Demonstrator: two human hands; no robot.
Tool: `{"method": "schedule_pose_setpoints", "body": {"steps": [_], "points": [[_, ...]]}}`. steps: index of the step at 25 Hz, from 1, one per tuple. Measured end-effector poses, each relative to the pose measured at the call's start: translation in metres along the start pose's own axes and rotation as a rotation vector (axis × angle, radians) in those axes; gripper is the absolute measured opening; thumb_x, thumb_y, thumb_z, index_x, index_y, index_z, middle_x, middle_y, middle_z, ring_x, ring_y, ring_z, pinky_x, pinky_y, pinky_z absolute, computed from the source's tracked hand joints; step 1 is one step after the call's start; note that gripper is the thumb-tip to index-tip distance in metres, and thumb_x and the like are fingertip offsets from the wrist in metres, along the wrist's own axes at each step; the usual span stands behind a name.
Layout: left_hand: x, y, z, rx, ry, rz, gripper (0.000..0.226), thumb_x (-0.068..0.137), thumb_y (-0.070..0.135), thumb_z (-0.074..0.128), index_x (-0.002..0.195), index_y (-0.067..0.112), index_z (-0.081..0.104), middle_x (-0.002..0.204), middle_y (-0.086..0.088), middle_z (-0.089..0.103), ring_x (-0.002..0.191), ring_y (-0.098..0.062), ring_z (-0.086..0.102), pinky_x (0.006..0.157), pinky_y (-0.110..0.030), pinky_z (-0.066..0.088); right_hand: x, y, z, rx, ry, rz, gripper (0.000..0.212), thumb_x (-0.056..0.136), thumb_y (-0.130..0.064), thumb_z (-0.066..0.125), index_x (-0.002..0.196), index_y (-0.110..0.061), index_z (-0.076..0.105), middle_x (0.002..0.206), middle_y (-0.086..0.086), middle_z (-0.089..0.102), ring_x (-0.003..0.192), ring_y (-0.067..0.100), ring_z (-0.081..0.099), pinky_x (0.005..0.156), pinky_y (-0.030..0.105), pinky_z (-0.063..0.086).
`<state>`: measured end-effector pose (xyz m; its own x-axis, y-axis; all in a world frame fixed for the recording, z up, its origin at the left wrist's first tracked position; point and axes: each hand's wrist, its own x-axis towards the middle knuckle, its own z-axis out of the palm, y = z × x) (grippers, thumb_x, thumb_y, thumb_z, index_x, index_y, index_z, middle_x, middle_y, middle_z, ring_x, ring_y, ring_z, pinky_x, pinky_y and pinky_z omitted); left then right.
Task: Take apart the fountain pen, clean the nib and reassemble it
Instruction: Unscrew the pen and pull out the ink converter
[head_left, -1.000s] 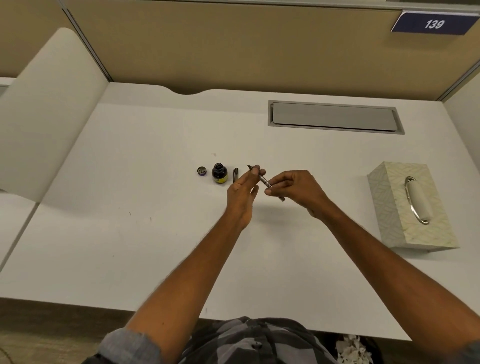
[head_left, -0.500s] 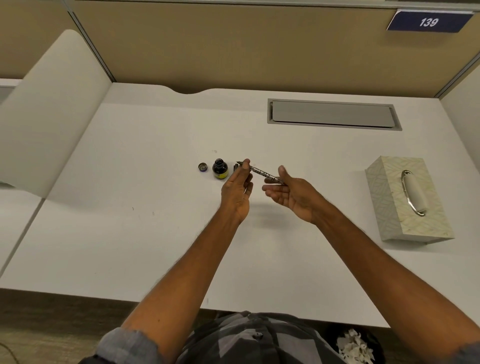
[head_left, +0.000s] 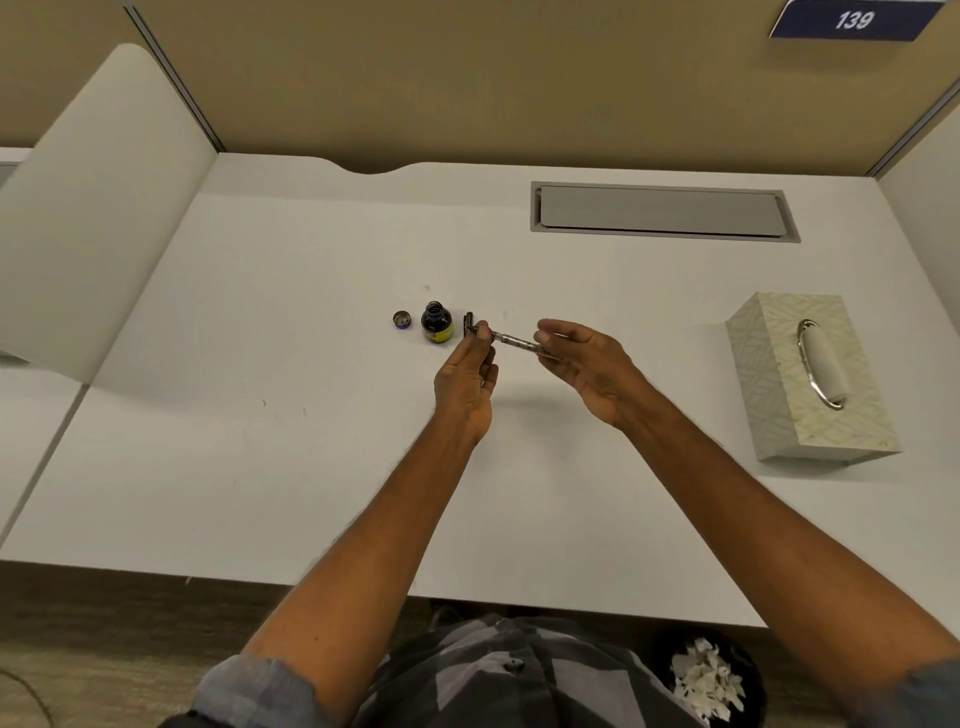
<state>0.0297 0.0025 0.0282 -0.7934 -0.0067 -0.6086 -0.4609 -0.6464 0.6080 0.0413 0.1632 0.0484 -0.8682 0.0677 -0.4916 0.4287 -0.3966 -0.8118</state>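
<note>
A slim silver-and-dark fountain pen part (head_left: 514, 342) is held level above the white desk (head_left: 311, 441). My left hand (head_left: 467, 379) pinches its left, dark end between thumb and fingertips. My right hand (head_left: 587, 364) holds the right end, palm turned up and fingers loosely curled. A short dark pen piece (head_left: 468, 318) lies on the desk just behind my left fingertips. Left of it stands an open ink bottle (head_left: 436, 322) with a yellow label, and its loose cap (head_left: 401, 319) lies beside it.
A patterned tissue box (head_left: 810, 379) with a metal handle stands at the right. A grey cable hatch (head_left: 662, 212) is set into the desk at the back. Partition walls surround the desk. A bin with crumpled white tissue (head_left: 701, 675) sits below the front edge.
The pen has turned from steeply tilted to nearly level and shifted left toward the ink bottle. My right hand has opened from a closed pinch to a palm-up hold.
</note>
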Motion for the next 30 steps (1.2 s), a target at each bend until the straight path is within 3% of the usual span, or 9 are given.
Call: {"method": "schedule_pose_setpoints", "body": {"steps": [2,4,8,14,17,20,24,27,30], "points": [[-0.001,-0.001,-0.002,-0.018,0.008,0.005,0.012,0.090,0.018,0.074,0.102,0.021,0.075,0.096,0.007,0.071,0.099,-0.010,0.062,0.101,-0.030,0.046,-0.001,0.001,0.000,0.015,0.015,0.056,0.030,0.097,-0.015,0.071,0.120,0.005,0.068,0.102,0.014,0.073,0.096,0.026,0.072,0.085,0.027,0.064],[-0.001,-0.001,-0.004,-0.049,-0.020,0.012,0.015,0.091,0.014,0.073,0.105,0.016,0.074,0.096,0.004,0.074,0.100,-0.012,0.066,0.101,-0.031,0.049,-0.003,0.005,0.000,-0.079,-0.002,0.034,0.020,0.096,-0.006,0.070,0.114,0.004,0.071,0.098,0.014,0.075,0.092,0.024,0.072,0.078,0.022,0.063],[0.000,0.001,-0.005,-0.176,-0.082,0.035,0.024,0.092,0.003,0.068,0.116,0.001,0.068,0.101,-0.007,0.076,0.094,-0.019,0.072,0.094,-0.036,0.059,-0.003,0.001,0.001,-0.072,0.017,-0.018,0.025,0.094,-0.004,0.073,0.119,-0.001,0.072,0.107,0.012,0.074,0.098,0.025,0.072,0.087,0.026,0.062],[0.001,0.002,-0.007,-0.243,-0.067,0.057,0.037,0.093,0.000,0.067,0.129,-0.006,0.060,0.104,-0.010,0.073,0.085,-0.017,0.075,0.093,-0.037,0.059,-0.004,0.001,0.002,-0.078,0.021,-0.077,0.024,0.094,0.001,0.071,0.118,0.001,0.071,0.106,0.015,0.071,0.096,0.024,0.069,0.080,0.023,0.062],[0.002,0.001,-0.008,-0.240,-0.080,0.034,0.034,0.092,0.001,0.068,0.126,-0.004,0.062,0.105,-0.010,0.073,0.086,-0.017,0.074,0.090,-0.036,0.060,-0.002,-0.001,0.000,-0.022,0.076,-0.005,0.029,0.097,-0.018,0.072,0.118,0.001,0.069,0.100,0.012,0.074,0.092,0.028,0.072,0.076,0.025,0.064],[0.003,-0.001,-0.007,-0.213,-0.082,0.025,0.023,0.091,0.001,0.069,0.114,0.000,0.069,0.105,-0.009,0.073,0.090,-0.017,0.073,0.090,-0.035,0.060,-0.003,0.001,-0.004,-0.196,-0.007,-0.039,0.018,0.096,-0.008,0.072,0.112,-0.001,0.073,0.097,0.010,0.076,0.089,0.022,0.072,0.076,0.019,0.062],[0.006,0.002,-0.012,-0.238,-0.024,0.041,0.027,0.092,0.000,0.068,0.118,-0.002,0.066,0.097,-0.008,0.075,0.084,-0.017,0.074,0.089,-0.036,0.061,-0.004,-0.003,-0.020,-0.522,-0.030,-0.194,0.034,0.087,0.004,0.076,0.118,-0.011,0.074,0.107,0.005,0.077,0.094,0.011,0.073,0.088,0.019,0.056],[0.010,0.008,-0.018,-0.237,-0.001,0.040,0.019,0.093,-0.001,0.067,0.112,-0.002,0.068,0.087,-0.005,0.077,0.081,-0.015,0.074,0.082,-0.034,0.063,0.002,-0.001,-0.033,-0.891,0.017,-0.238,0.036,0.089,-0.001,0.074,0.121,-0.017,0.072,0.108,-0.003,0.075,0.093,0.013,0.072,0.078,0.009,0.047],[0.012,0.014,-0.020,-0.239,0.006,0.027,0.012,0.093,0.000,0.066,0.105,0.000,0.070,0.084,-0.004,0.077,0.082,-0.016,0.072,0.083,-0.034,0.063,0.015,0.011,-0.046,-1.164,0.065,-0.237,0.033,0.093,-0.002,0.069,0.122,-0.017,0.070,0.103,-0.005,0.074,0.095,0.019,0.072,0.074,0.020,0.045]]}}
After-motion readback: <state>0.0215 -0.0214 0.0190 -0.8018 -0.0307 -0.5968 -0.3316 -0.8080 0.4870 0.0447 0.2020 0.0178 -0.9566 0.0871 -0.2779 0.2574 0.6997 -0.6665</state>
